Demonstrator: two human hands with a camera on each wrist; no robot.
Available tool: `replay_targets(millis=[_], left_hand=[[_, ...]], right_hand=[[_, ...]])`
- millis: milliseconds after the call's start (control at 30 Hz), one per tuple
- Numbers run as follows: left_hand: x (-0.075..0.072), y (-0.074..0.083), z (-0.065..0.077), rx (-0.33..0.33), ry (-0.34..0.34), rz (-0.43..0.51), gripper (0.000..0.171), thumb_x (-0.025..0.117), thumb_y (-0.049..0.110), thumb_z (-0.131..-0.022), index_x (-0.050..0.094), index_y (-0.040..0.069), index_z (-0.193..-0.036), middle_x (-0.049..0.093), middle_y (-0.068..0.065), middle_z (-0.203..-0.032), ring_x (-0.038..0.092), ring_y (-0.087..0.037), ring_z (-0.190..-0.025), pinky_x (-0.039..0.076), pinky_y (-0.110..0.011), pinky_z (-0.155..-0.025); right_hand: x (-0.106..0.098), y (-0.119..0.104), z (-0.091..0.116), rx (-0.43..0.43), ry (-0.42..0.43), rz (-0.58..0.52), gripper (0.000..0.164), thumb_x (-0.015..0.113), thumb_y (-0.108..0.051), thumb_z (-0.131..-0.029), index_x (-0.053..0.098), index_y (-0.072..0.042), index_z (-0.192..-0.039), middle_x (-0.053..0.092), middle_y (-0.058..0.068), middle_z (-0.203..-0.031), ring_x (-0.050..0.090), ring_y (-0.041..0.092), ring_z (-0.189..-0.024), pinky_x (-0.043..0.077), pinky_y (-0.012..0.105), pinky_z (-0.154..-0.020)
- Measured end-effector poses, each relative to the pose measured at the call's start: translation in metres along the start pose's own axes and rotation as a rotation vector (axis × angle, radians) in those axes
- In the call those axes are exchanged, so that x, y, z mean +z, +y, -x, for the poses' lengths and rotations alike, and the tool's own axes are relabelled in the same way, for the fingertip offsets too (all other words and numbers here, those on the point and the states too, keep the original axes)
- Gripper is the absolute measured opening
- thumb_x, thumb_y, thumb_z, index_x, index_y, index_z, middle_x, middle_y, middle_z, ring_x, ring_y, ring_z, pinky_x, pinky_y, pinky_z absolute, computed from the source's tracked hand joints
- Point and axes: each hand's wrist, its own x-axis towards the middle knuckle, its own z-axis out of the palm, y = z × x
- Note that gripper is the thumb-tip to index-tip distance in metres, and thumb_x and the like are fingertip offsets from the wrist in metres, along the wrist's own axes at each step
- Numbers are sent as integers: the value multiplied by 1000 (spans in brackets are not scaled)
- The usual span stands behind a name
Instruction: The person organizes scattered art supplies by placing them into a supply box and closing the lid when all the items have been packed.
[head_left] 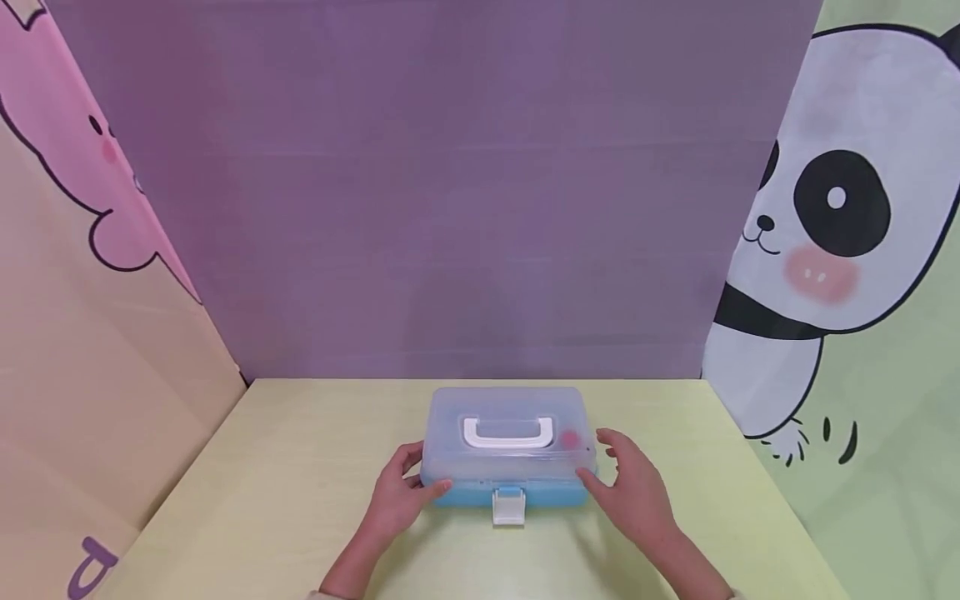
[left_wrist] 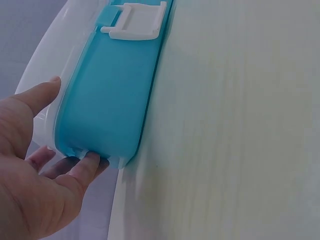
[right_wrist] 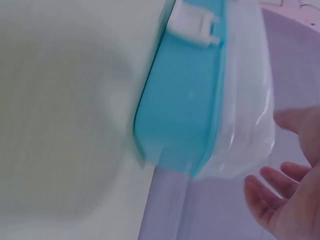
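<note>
A plastic storage box [head_left: 555, 493] with a blue base, a clear lid and a white carry handle [head_left: 507, 442] sits on the table, lid down. Its white latch [head_left: 509, 507] juts out at the front, past the base's lower edge in the head view. My left hand [head_left: 400, 493] grips the box's left end, thumb at the front and fingers around the side. In the left wrist view, its fingertips [left_wrist: 91, 159] touch the blue end. By the right end, my right hand [head_left: 637, 492] holds its fingers apart and loosely bent. The right wrist view shows those fingers [right_wrist: 257, 195] off the box.
The pale yellow table [head_left: 315, 450] ends at a purple backdrop [head_left: 480, 208]. Cloth with a pink cartoon figure [head_left: 67, 142] stands on the left, and one with a panda [head_left: 847, 192] on the right. A small red round patch [head_left: 571, 439] shows through the lid.
</note>
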Motion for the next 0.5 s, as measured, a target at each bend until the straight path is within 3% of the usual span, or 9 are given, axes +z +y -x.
replay_targets(millis=[133,300,500], left_hand=[[2,-3,2,-15,17,31,70,84,11,-76,49,6,-136,52,-20,-137,63,-35,-105,56,-36,-80],[6,-6,4,-23,38,55,78,84,11,-76,45,4,-143,49,-23,-139,61,-36,-109,56,-34,-80],[9,-5,5,-40,72,55,79,84,12,-76,44,4,-145,49,-24,-139,60,-37,-112,56,-33,-80]], right_hand=[[2,-13,11,21,88,-122,38,84,-12,-76,66,-7,-109,67,0,-103,64,20,-85,55,34,-68],[7,-25,19,-2,153,-168,32,85,-6,-73,68,-11,-99,67,-4,-96,61,14,-78,53,29,-64],[17,-33,26,77,-7,-301,22,82,-5,-76,69,-11,-93,68,-1,-92,61,12,-76,53,30,-63]])
